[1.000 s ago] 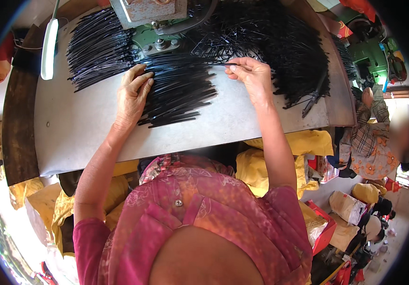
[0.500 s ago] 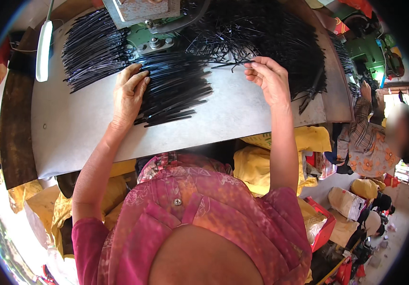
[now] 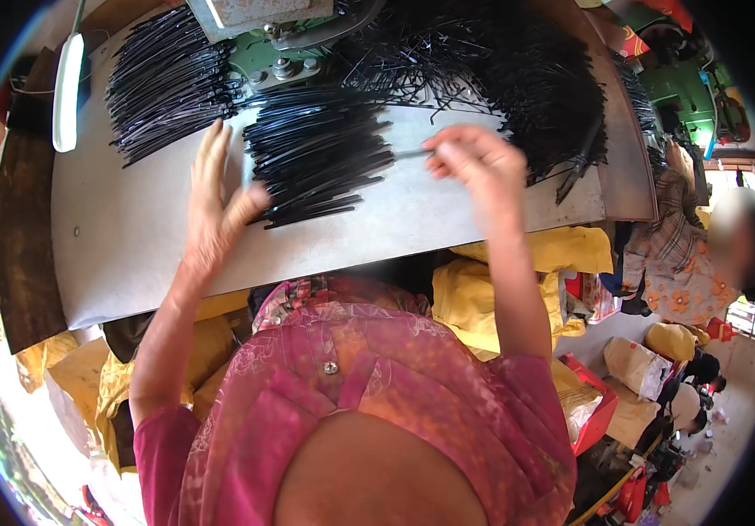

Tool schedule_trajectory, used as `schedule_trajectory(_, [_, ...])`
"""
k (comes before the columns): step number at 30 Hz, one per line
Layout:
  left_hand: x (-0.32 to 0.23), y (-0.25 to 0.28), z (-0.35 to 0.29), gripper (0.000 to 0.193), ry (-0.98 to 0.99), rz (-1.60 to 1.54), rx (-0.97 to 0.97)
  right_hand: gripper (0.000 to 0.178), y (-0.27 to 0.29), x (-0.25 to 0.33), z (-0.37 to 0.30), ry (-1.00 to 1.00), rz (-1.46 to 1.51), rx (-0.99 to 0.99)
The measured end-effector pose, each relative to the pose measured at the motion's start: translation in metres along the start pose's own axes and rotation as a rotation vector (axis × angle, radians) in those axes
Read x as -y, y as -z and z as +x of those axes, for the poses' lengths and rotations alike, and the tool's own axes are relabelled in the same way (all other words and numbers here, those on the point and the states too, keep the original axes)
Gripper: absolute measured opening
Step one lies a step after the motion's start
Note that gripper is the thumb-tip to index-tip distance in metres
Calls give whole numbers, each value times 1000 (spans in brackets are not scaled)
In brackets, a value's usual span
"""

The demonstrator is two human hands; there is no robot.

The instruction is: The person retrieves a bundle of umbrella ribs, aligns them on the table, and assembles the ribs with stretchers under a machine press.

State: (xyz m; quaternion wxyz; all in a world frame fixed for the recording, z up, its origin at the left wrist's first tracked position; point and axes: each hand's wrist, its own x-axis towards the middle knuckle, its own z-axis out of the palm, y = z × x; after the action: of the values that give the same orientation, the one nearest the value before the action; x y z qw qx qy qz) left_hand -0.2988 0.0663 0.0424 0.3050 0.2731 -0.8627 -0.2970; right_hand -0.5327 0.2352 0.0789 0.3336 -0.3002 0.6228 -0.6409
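My left hand (image 3: 213,206) is open, its fingers stretched forward and its thumb beside the left edge of a layered stack of thin black rods (image 3: 316,158). To the right of that stack, my right hand (image 3: 481,167) pinches a thin black rod (image 3: 412,154) that points left toward the stack. This hand is slightly blurred, and the far end of its rod merges with the stack. Another neat stack of black rods (image 3: 167,96) lies at the far left. A large tangled heap of black rods (image 3: 535,83) covers the back right.
A green machine with bolts (image 3: 283,67) stands at the back centre of the pale metal table (image 3: 141,228). A lit tube lamp (image 3: 67,96) hangs at left. Yellow sacks (image 3: 478,302) lie below the front edge. Another person (image 3: 680,254) sits at right by a second green machine (image 3: 675,92).
My left hand has come off the middle stack, shifted left and spread its fingers. My right hand has drawn a rod from the heap's edge and moved nearer and slightly left.
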Motion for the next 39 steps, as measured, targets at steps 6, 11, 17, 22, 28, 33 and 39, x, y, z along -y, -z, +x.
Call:
schedule_trajectory(6, [-33,-12,-28,102,-125,430,251,10,-68,-46,-30,480,-510,21])
schedule_trajectory(11, [-17,-27,0,100,-117,494,199,17,-42,-50,11,216,-293,-162])
schedule_trajectory(17, [-3,-20,38,102,-208,447,178,31,-80,-53,42,466,-438,-110])
schedule_trajectory(22, [-4,-18,24,98,-211,326,120,33,-94,-63,34,394,-310,-68])
schedule_trajectory(28, [-5,-23,-4,95,-244,309,138,30,-90,-69,3,428,-488,-117])
schedule_trajectory(33, [-5,-25,-3,90,-192,281,161,24,-85,-72,14,529,-672,-181])
schedule_trajectory(39, [-5,-27,16,83,-223,202,77,21,-84,-62,28,607,-799,-200])
